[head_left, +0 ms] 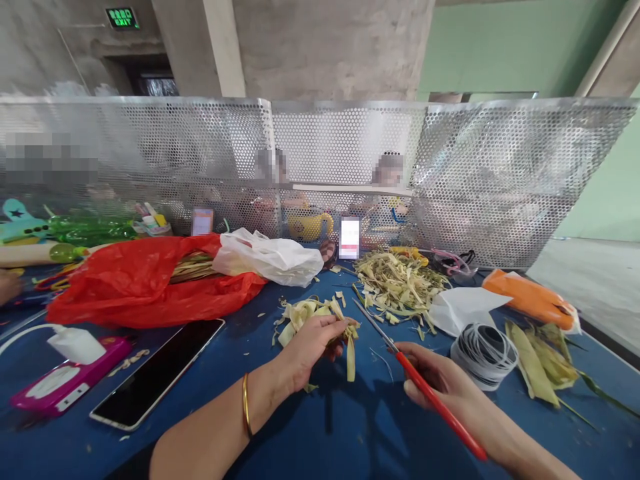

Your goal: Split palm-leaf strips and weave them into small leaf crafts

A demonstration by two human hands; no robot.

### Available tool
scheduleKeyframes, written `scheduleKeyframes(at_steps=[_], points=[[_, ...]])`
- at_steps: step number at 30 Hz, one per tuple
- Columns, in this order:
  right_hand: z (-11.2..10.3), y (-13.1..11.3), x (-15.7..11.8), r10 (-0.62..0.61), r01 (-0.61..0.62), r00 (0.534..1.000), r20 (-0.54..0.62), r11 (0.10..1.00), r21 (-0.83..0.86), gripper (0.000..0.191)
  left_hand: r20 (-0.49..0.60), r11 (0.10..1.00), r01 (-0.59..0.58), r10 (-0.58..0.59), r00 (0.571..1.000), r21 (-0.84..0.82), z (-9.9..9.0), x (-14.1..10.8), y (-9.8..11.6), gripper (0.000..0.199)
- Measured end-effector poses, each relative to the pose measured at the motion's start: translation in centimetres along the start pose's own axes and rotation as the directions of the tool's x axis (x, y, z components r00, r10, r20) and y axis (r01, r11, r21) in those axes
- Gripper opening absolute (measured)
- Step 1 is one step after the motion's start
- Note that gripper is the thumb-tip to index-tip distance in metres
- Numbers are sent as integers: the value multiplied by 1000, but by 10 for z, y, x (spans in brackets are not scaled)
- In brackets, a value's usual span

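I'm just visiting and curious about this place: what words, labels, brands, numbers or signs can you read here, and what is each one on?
"EXIT", on the green sign high on the left; the characters above it are too blurred to read.
Too small or blurred: the upright bright screen and the screen to its left.

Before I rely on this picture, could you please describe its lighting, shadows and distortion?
Head view: the upright screen glares white; soft shadows darken the blue table. Head view, too: the perforated panels look stretched toward the edges; pixelated blocks hide some patches.
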State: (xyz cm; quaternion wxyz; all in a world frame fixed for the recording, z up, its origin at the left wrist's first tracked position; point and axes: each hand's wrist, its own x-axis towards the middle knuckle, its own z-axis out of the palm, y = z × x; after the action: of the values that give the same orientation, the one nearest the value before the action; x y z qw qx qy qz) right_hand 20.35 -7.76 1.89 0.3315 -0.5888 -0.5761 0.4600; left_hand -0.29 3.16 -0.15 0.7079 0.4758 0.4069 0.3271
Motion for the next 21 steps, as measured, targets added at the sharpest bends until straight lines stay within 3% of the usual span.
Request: scheduleKeyframes(at_steps=[10,16,21], points=[[-8,0,2,52,-51,993,101,999,-9,51,90,994,-63,55,994,90,1,-1,-1,24],[-6,-6,2,-4,10,992,125,999,-52,38,98,991,-45,33,995,123,3,-1,-3,20],[-5,1,3,60,-58,985,159,998,-17,39,109,990,-40,25,994,134,3,-2,-1,17]])
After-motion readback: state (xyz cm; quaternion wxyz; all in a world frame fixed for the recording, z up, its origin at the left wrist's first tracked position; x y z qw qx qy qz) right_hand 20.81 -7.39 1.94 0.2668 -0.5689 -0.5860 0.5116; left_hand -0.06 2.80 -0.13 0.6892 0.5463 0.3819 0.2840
